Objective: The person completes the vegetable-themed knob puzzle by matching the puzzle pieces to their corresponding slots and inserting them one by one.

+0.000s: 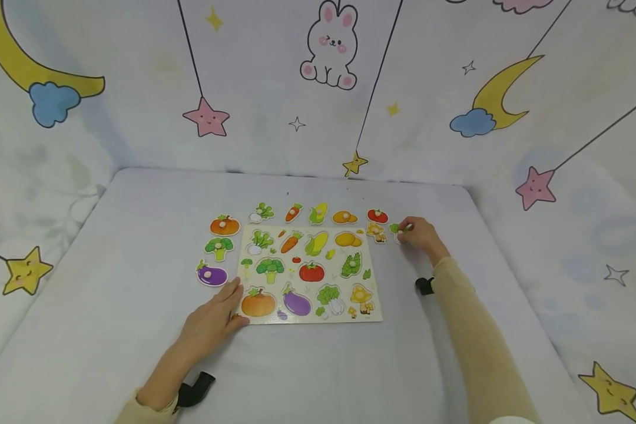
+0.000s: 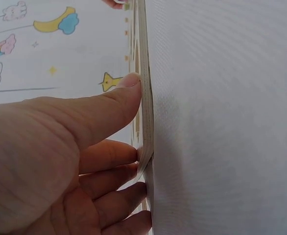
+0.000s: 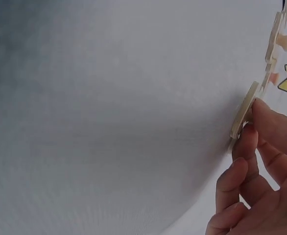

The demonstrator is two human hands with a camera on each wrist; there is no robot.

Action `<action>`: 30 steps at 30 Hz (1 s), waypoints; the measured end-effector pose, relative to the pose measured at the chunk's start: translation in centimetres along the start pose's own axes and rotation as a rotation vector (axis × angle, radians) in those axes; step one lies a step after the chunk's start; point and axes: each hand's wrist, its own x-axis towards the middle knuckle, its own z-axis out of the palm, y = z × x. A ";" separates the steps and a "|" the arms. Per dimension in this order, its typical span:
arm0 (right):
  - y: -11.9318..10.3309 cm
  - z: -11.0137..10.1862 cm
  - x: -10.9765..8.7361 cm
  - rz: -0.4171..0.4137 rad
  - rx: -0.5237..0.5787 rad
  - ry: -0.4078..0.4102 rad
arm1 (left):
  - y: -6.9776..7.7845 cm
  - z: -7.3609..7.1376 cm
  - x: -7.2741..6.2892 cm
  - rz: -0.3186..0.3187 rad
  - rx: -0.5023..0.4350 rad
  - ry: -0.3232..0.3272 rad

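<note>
R hand (image 1: 423, 235) pinches green pc. (image 1: 394, 228), right of centre; L hand (image 1: 209, 321), fingers relaxed, touches board (image 1: 333, 274); nine other pcs. (image 1: 294, 212) lie outside

A person's left hand (image 1: 211, 318) rests at the left edge of a flat, cream rectangular board (image 1: 333, 265) printed with colourful vegetables, while the right hand (image 1: 423, 235) pinches a small, flat green-and-white vegetable piece (image 1: 394, 228) just beside a flat yellow mushroom piece (image 1: 375, 232) on a white cloth-covered table (image 1: 111, 306). Flat orange pumpkin (image 1: 228, 227), green broccoli (image 1: 219, 246) and purple eggplant (image 1: 217, 275) pieces line the board's left side.
</note>
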 end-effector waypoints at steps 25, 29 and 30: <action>-6.9 6.3 -10.3 -0.335 0.002 -0.121 | 0.2 -0.4 0.0 0.000 -0.006 -0.005; -8.1 7.9 -12.1 -0.404 -0.055 -0.154 | 0.2 -0.4 0.0 -0.003 -0.010 -0.009; -8.3 8.3 -12.4 -0.415 -0.073 -0.157 | 0.3 -0.4 0.0 -0.004 -0.010 -0.009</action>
